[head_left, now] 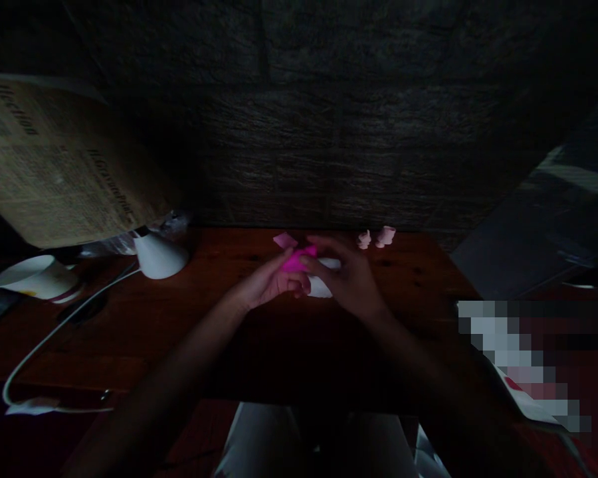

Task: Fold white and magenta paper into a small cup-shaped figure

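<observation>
A small bright pink piece (299, 259) is held between both hands over the table; whether it is folded paper or something soft like clay I cannot tell. My left hand (269, 282) is closed on its left side, thumb on top and fingers curled below. From the right, my right hand (351, 275) grips it with thumb and fingers, slightly blurred. Beneath and behind the right fingers shows a white item (321, 287), partly hidden. Just beyond the hands lies a flat pink square (285, 239). Two small pale pink figures, one (363, 239) shorter than the other (386, 236), stand at the back right.
The dim wooden table (219, 265) meets a dark brick-patterned wall. At left are a paper cup on its side (40, 277), a white lamp-like cone (160, 255) with a cable (70, 315), and a newsprint-patterned shade or bag (70, 159). A grey panel (538, 219) rises at right.
</observation>
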### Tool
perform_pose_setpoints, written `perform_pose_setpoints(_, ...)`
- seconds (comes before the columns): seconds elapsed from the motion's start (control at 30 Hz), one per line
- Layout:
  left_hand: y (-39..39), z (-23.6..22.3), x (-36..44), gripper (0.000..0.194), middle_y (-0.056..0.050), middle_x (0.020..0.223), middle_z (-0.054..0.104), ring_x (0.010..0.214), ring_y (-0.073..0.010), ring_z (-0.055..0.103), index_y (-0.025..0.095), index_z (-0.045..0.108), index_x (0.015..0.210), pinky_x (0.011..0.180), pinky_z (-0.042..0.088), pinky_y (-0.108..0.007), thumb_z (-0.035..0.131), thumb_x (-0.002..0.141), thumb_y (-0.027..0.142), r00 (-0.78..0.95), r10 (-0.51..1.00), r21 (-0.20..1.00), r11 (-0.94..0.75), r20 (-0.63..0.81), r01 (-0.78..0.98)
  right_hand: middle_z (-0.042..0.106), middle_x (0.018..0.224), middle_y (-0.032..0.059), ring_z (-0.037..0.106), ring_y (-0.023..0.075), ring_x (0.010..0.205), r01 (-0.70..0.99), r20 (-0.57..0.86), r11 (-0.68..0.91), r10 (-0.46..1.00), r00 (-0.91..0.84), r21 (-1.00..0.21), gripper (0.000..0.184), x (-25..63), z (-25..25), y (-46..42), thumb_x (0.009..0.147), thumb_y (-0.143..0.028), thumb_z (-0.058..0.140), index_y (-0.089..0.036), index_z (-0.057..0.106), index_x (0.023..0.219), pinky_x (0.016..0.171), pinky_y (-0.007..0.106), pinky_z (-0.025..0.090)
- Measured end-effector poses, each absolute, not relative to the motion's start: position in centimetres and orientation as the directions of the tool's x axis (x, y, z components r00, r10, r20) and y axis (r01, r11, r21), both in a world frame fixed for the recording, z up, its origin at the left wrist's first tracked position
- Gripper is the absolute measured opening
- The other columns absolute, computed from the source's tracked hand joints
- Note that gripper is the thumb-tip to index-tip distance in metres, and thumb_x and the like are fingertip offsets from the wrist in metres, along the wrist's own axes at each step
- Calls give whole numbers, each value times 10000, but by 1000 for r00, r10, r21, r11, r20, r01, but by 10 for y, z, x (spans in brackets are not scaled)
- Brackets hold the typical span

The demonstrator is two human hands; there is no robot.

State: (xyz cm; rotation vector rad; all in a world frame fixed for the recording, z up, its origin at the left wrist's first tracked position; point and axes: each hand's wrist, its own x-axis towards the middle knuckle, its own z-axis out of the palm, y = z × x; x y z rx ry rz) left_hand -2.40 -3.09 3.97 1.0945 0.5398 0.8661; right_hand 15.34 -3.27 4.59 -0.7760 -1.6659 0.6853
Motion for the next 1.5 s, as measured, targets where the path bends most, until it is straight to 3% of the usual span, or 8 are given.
perform_pose_setpoints(0.27, -25, 29, -21, 461, -83, 785, 747, 686, -148, 697, 97, 708, 983, 686, 559, -262, 761, 812, 522, 283, 947, 972, -90, 152, -219, 759, 913, 27, 711, 179, 828, -47, 418, 417, 890, -185, -908, 271, 157, 43, -22, 796, -439, 765, -226, 742, 963, 753, 328, 582)
perform_pose_setpoints(0.5, -27, 30, -20, 482, -76, 766, 750, 656, -142, 692, 110, 745, 994, 657, 570, -256, 694, 852, 568, 257, 936, 970, -220, 240, -105, 782, 1003, 25, 731, 194, 886, -110, 281, 259, 900, -333, -960, 340, 167, 46, -17, 728, -419, 826, -254, 780, 1022, 848, 393, 592)
perform_pose_setpoints(0.7, -23, 31, -19, 389, -82, 1161, 741, 1005, -210, 703, 190, 744, 1081, 748, 597, -276, 811, 772, 417, 145, 913, 921, -364, 382, -137, 796, 981, 8, 735, 187, 894, -156, 303, 265, 896, -326, -951, 304, 170, 49, -15, 707, -387, 850, -266, 792, 980, 859, 389, 601)
perform_pose_setpoints(0.93, -11, 52, -14, 329, -65, 993, 790, 925, -191, 717, 174, 768, 1005, 892, 576, -352, 833, 735, 351, 171, 891, 908, -415, 420, -63, 788, 1035, 45, 742, 198, 930, -163, 206, 156, 911, -357, -974, 376, 188, 65, -7, 784, -554, 764, -249, 781, 1004, 856, 371, 612)
perform_pose_setpoints(1.1, 0, 65, -6, 303, -92, 1140, 764, 1027, -213, 703, 204, 783, 999, 903, 568, -361, 847, 720, 304, 186, 830, 842, -539, 526, 29, 794, 961, 74, 755, 200, 863, -224, 89, -12, 896, -436, -975, 362, 203, 73, 0, 761, -519, 804, -221, 787, 966, 845, 363, 626)
perform_pose_setpoints(1.23, -2, 56, -4, 307, -100, 1229, 734, 1206, -255, 640, 212, 786, 997, 1058, 493, -443, 861, 705, 273, 272, 794, 823, -567, 544, 8, 793, 1008, 49, 745, 177, 881, -218, 171, 95, 915, -366, -971, 335, 207, 63, 1, 721, -442, 847, -239, 789, 982, 881, 345, 598)
perform_pose_setpoints(1.37, -12, 44, -2, 457, -119, 1334, 674, 1131, -228, 675, 216, 727, 1168, 1006, 532, -398, 845, 727, 248, 290, 821, 865, -499, 492, -52, 779, 1090, 44, 723, 210, 1016, -146, 271, 236, 912, -309, -961, 364, 210, 52, -3, 716, -329, 849, -251, 763, 1061, 971, 422, 548)
perform_pose_setpoints(1.5, -14, 39, 2, 435, -91, 1133, 751, 1002, -194, 707, 195, 694, 1190, 905, 568, -339, 803, 779, 285, 188, 893, 912, -399, 410, -95, 774, 1088, 34, 718, 215, 1031, -184, 326, 277, 877, -352, -943, 455, 209, 48, -7, 722, -283, 839, -275, 711, 1158, 945, 427, 561)
